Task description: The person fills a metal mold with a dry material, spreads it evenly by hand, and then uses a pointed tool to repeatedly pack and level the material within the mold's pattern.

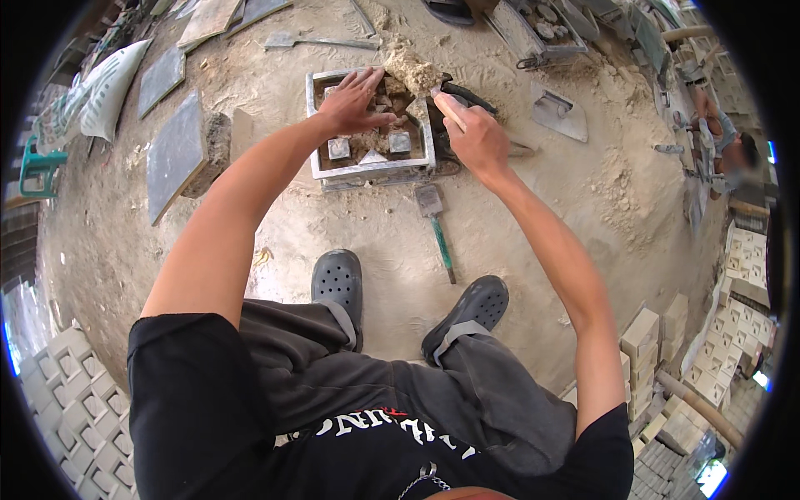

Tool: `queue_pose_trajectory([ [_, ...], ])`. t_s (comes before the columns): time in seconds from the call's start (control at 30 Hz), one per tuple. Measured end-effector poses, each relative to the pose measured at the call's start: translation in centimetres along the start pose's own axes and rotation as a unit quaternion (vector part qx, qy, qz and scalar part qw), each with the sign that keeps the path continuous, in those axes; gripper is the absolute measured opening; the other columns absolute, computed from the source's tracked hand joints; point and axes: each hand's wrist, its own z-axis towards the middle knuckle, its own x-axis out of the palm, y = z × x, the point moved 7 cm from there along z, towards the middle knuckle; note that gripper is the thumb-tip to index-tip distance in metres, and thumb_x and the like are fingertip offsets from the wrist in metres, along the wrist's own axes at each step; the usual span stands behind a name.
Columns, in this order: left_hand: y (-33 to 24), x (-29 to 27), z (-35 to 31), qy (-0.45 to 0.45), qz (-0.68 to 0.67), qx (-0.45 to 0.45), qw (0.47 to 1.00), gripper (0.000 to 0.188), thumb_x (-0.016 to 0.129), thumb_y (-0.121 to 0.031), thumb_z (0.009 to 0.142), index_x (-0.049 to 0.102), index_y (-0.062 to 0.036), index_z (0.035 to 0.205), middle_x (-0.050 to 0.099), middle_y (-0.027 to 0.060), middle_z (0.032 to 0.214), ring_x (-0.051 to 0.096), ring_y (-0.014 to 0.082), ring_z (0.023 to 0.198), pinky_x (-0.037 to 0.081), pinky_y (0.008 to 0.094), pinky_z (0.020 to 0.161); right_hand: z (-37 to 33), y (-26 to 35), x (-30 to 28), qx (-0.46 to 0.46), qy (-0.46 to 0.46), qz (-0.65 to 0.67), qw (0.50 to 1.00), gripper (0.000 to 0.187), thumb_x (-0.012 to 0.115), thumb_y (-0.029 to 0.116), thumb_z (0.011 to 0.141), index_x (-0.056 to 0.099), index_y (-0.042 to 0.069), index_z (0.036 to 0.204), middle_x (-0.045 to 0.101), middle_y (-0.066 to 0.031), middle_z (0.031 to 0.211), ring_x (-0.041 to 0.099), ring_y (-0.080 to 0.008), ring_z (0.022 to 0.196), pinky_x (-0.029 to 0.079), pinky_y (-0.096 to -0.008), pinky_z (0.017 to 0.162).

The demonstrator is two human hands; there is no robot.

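Note:
My right hand (481, 143) grips the light wooden handle (451, 110) of a scoop-like tool. Its blade is hidden under a heap of damp sand (412, 70), held at the top right corner of a metal moulding frame (421, 163). Fingers spread, my left hand (357, 104) reaches over the inside of this frame and covers part of its contents. Square metal blocks (401, 142) and a small light triangular piece (373, 157) sit inside among brown sand. Just below the frame lies a small flat spatula with a green handle (442, 240).
A flat trowel (560, 114) lies right of the frame on the sandy floor. Grey boards (177, 154) lean at left, near a green stool (40, 167). Another moulding frame (537, 33) stands far right. A person (723, 137) crouches at right. Pale blocks (642, 337) are stacked nearby.

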Motion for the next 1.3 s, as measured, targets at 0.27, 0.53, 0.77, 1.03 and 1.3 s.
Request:
queue_pose_trajectory([
  [0.27,-1.4,0.2,-4.1,0.009,-0.002,0.106,0.994,0.094,0.034,-0.073,0.091,0.022,-0.0021,0.152,0.022,0.0161,0.159,0.016,0.0295,0.149,0.011,0.0399,0.123,-0.7,0.0,0.6,-0.047,0.002,0.016,0.999,0.043,0.061,0.025,0.09,0.059,0.033,0.132,0.061,-0.0097,0.083,0.064,-0.0306,0.071,0.053,-0.0435,0.062],
  [0.53,6.4,-0.7,-4.1,-0.009,0.051,-0.092,0.994,0.137,0.044,-0.092,0.069,0.007,0.0135,0.148,0.012,0.0263,0.158,0.006,0.0344,0.149,0.009,0.0425,0.123,1.7,3.8,3.0,-0.098,0.026,-0.003,0.995,0.042,0.059,0.029,0.091,0.058,0.039,0.132,0.064,-0.0102,0.088,0.066,-0.0292,0.073,0.055,-0.0418,0.062],
  [0.77,7.1,-1.6,-1.6,0.031,-0.03,-0.06,0.997,0.139,0.052,-0.093,0.061,0.011,0.0041,0.152,0.025,0.0245,0.155,0.021,0.0372,0.146,0.015,0.0441,0.123,2.6,3.5,2.9,-0.155,0.028,-0.033,0.987,0.042,0.058,0.028,0.092,0.056,0.045,0.131,0.065,-0.0055,0.084,0.067,-0.0268,0.073,0.056,-0.0401,0.059],
  [1.03,2.2,-1.1,-2.4,-0.012,-0.083,-0.012,0.996,0.132,0.055,-0.087,0.068,0.016,0.0088,0.15,0.026,0.0298,0.152,0.026,0.0405,0.143,0.023,0.0447,0.12,-0.1,-0.3,0.7,-0.225,-0.047,0.014,0.973,0.045,0.063,0.022,0.088,0.059,0.039,0.13,0.065,-0.0002,0.082,0.066,-0.0198,0.068,0.055,-0.0342,0.053],
  [1.3,-1.2,-0.4,-8.1,-0.007,-0.006,0.086,0.996,0.129,0.046,-0.087,0.075,0.007,0.0111,0.15,0.023,0.027,0.155,0.023,0.0382,0.145,0.019,0.0405,0.121,-4.4,-1.4,-0.1,-0.238,-0.028,0.044,0.97,0.047,0.066,0.017,0.086,0.061,0.034,0.129,0.065,0.0021,0.084,0.065,-0.0178,0.067,0.053,-0.0319,0.053],
])
